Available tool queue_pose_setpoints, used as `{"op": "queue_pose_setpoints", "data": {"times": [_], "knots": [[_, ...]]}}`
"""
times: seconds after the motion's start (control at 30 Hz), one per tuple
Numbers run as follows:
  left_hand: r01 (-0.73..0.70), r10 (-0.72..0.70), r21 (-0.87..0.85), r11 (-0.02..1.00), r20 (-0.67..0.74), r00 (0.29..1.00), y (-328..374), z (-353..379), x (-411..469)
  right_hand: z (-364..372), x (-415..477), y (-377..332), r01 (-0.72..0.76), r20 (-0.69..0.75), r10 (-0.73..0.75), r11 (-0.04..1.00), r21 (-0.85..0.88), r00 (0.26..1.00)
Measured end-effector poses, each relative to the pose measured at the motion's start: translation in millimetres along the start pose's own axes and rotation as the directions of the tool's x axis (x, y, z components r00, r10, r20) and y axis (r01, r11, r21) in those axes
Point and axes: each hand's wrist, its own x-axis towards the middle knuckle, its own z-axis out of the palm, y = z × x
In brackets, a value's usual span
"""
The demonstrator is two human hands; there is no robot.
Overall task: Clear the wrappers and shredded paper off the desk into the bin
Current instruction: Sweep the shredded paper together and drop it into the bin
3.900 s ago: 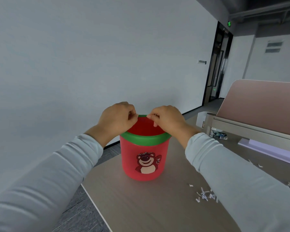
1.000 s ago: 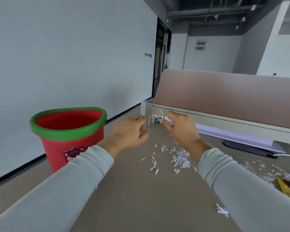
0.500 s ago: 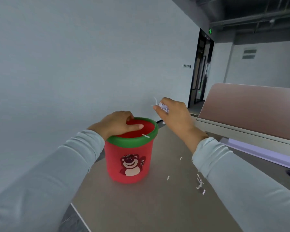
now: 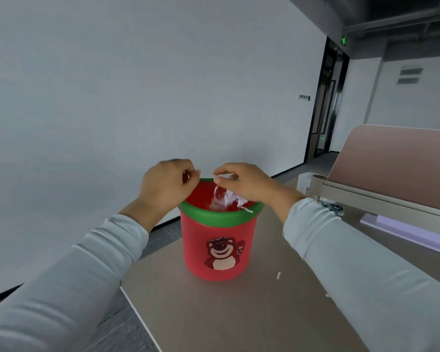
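Both your hands are hovering above the red bear-print bin (image 4: 215,232): your left hand (image 4: 163,185) is curling emptily, your right hand (image 4: 250,184) is clutching shredded paper (image 4: 225,196).

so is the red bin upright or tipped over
Upright: the red bin stands on its base on the desk, green rim level, mouth facing up.

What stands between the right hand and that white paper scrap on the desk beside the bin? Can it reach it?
Probably yes. The paper scrap lies on bare desk right of the bin, nothing covering it. The right hand holds shredded paper over the bin, so it should empty first.
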Motion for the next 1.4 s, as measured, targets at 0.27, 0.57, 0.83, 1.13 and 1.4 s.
{"op": "queue_pose_setpoints", "data": {"times": [0.27,0.57,0.83,1.13,1.4], "knots": [[-0.057,0.055,0.044,0.997,0.036,0.998,12.4,-1.8,-6.6,-5.3,-10.9,-3.9,-0.015,0.024,0.013,0.996,0.088,1.000],[-0.025,0.007,0.127,0.992,0.139,0.990,13.1,-7.2,-11.1,-12.2,-25.1,-5.4,0.002,-0.111,0.002,0.999,0.042,0.994],[-0.172,0.183,-0.065,0.983,0.260,0.948,34.6,3.3,-15.6,-23.7,-41.4,11.7,-0.005,-0.256,-0.025,0.993,-0.117,0.966],[-0.428,0.369,0.067,0.901,0.403,0.838,48.2,18.5,-29.4,-28.7,-78.2,41.6,-0.111,-0.349,0.074,0.990,-0.086,0.934],[-0.174,0.129,0.232,0.957,0.198,0.972,50.7,19.9,-33.6,-25.9,-103.8,47.3,-0.129,-0.316,0.077,0.981,-0.145,0.946]]}}
